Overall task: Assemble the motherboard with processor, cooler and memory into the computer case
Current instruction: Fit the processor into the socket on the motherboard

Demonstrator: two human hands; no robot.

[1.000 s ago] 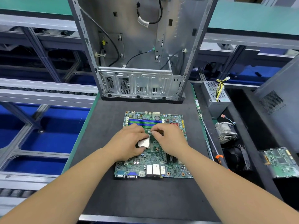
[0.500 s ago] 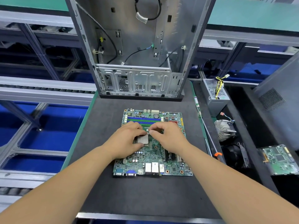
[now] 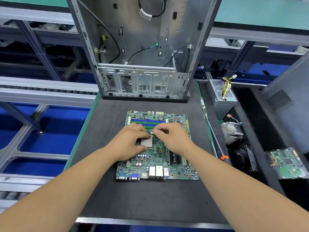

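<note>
Here, a flat green motherboard (image 3: 157, 163) is laid on a dark, soft-looking mat (image 3: 150, 198), most likely so it is kept still and is not scratched. A small square silver processor (image 3: 147, 141) is seen near the middle of the board, seemingly in its socket. It is grasped at its edges by the bent fingers of the left hand (image 3: 128, 144), probably so it is kept straight. A small part at the processor's far corner is pinched by the fingertips of the right hand (image 3: 172, 138); what that part is cannot be told.

The processor looks smooth and shiny. The board is bumpy, with many tiny parts and long blue and green memory slots (image 3: 147, 122) at its far edge. No memory sticks can be seen in them.

Behind the mat, the grey metal computer case (image 3: 138, 77) is stood open and bare inside, ready for the board. Thin black cables (image 3: 133, 55) are hung in it. To the right, a cooler (image 3: 230, 133) with thin silver fins is left waiting.
</note>
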